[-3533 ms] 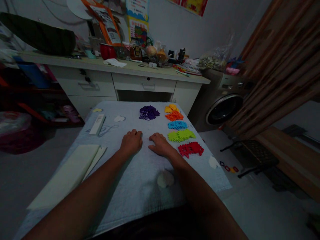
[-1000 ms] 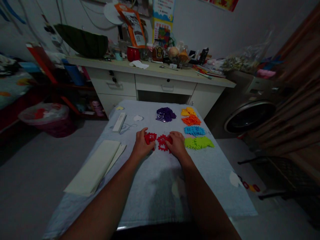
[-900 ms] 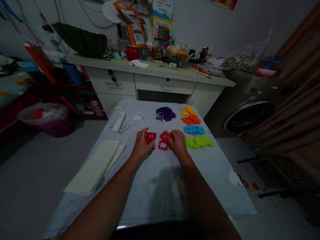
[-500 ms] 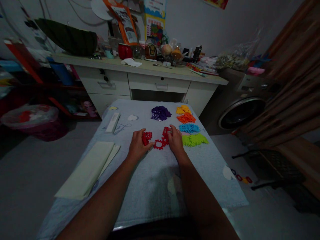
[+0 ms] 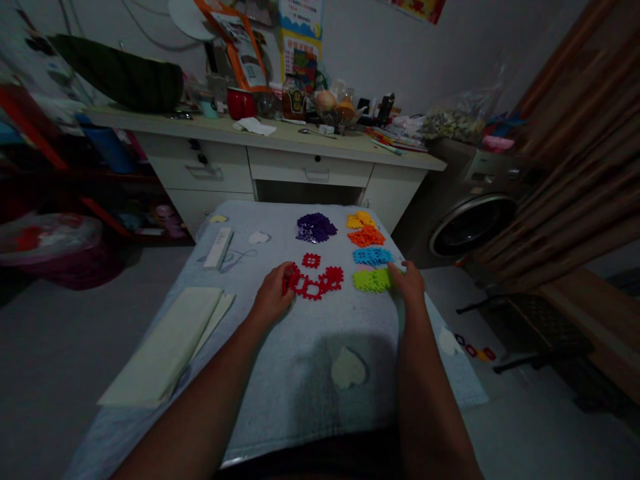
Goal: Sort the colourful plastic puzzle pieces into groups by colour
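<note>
Since half a sec ago the right hand has left the red chain and gone out to the green pile, just right of the chain. The chain now lies flat on the grey towel.

L to R:
- A folded cream sheet and a white box lie well left of the chain.
- The left hand has its fingers curled and pinches the chain's left end.
- One loose red tile sits just behind the chain, apart from it. The purple pile is further behind.
- The blue pile, orange pile and yellow pile run back-right of the chain.
- The right hand's fingers rest on the green pile's right edge. Can't tell if they grip a piece.

Progress, my read: early. A few reds are linked, approx three or four, and one red is loose. The other colour piles look untouched.
</note>
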A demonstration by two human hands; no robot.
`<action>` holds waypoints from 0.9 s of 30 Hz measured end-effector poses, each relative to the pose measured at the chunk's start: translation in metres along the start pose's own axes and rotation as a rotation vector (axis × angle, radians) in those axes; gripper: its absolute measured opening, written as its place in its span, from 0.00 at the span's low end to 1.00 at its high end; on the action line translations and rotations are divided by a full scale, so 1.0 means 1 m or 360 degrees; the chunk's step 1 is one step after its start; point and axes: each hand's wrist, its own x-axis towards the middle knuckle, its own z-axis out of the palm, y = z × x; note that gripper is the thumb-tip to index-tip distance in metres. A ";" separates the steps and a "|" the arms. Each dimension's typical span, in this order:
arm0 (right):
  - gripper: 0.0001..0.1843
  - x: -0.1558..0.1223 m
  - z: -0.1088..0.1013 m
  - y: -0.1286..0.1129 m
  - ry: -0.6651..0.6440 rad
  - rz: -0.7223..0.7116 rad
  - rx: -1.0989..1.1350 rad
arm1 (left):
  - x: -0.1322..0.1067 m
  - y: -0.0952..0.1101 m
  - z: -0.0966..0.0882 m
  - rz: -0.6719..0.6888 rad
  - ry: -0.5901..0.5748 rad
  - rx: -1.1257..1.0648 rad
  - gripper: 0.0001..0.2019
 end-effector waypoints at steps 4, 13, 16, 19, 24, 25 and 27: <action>0.42 -0.005 0.008 0.004 -0.0178 -0.0018 -0.0051 | 0.001 0.000 -0.001 -0.0051 0.0085 0.0185 0.32; 0.38 -0.022 0.021 -0.013 -0.0022 -0.0416 0.0079 | -0.006 0.022 -0.002 0.0039 0.0229 0.0468 0.32; 0.37 -0.025 0.023 -0.016 0.0025 -0.0262 0.0073 | -0.010 0.030 0.001 0.0160 0.0174 0.0471 0.32; 0.37 -0.028 0.026 -0.016 0.0026 -0.0196 0.0039 | -0.014 0.036 0.005 0.0265 0.0110 0.0452 0.30; 0.40 -0.030 0.028 -0.016 0.0001 -0.0218 -0.0021 | -0.020 0.048 0.014 0.0441 -0.0044 0.0424 0.30; 0.40 -0.029 0.028 -0.016 0.0011 -0.0195 -0.0035 | -0.022 0.051 0.016 0.0461 -0.0086 0.0433 0.30; 0.41 -0.029 0.028 -0.015 0.0027 -0.0153 -0.0053 | -0.024 0.056 0.021 0.0496 -0.0162 0.0436 0.31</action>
